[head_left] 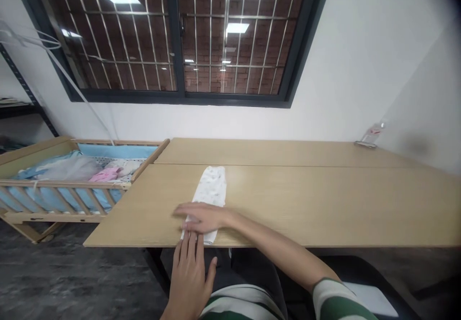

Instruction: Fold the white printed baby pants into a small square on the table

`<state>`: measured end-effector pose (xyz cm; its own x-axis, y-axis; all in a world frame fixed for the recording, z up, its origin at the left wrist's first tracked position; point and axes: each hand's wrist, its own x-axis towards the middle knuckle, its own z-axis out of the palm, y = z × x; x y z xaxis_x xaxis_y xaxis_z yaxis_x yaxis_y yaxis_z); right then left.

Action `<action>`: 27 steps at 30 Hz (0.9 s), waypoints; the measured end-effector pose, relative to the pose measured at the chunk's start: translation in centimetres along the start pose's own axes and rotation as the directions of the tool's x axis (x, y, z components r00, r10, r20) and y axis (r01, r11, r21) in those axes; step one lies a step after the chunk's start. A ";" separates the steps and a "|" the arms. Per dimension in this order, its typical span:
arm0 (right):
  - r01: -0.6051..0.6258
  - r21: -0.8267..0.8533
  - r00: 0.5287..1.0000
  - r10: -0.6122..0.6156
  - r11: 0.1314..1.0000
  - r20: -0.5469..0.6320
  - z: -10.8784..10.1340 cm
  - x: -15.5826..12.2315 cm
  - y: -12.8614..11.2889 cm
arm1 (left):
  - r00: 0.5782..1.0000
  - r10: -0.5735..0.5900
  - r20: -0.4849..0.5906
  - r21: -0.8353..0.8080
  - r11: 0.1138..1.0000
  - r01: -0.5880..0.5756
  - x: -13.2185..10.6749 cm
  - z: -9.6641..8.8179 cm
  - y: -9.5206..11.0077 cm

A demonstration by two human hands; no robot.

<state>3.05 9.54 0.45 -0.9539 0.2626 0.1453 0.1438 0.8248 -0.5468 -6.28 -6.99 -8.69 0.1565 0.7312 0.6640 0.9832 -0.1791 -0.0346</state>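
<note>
Nearest, the left hand [189, 272] is extending its fingers to the near end of a folded white cloth [211, 185], while the right hand [205, 217] is lying across it, slightly blurred, neither visibly gripping. The cloth is resting on the bench [306, 205], looking light, soft and floppy, probably best taken by its far corners.

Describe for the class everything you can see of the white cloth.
The white cloth, soft-looking with faint darker marks, lies flat in a long, narrow strip, apparently folded, its near end by the tabletop's front edge. The right hand lies across it; the left hand reaches its near left corner.
</note>
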 end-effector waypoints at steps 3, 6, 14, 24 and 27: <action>0.025 0.008 0.996 -0.026 1.000 0.087 1.7 -1.8 -2.4 | 1.000 -0.002 -0.012 -0.003 1.000 0.002 -0.7 0.3 -0.1; -0.017 0.014 0.993 0.015 1.000 0.119 2.4 -3.0 -2.5 | 1.000 -0.004 0.013 -0.009 1.000 0.004 -1.0 0.3 -0.3; -0.214 -0.140 0.971 0.226 0.967 0.075 0.2 -3.7 4.6 | 0.996 -0.057 0.070 0.027 0.998 0.055 -1.0 0.4 0.1; -0.486 -0.257 0.872 0.483 0.836 -0.079 -5.0 -1.7 15.5 | 0.995 -0.059 0.081 0.036 0.998 0.056 -0.9 0.1 0.1; -0.528 -0.255 0.849 0.510 0.810 -0.136 -6.2 -1.8 17.7 | 0.996 -0.047 0.073 0.048 0.998 0.044 -0.9 0.1 0.1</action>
<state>8.93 26.73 -4.39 -0.7008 0.7121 -0.0431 0.6869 0.6573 -0.3099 -6.28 -7.59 -9.40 0.1163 0.7846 0.6090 0.9925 -0.1151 -0.0413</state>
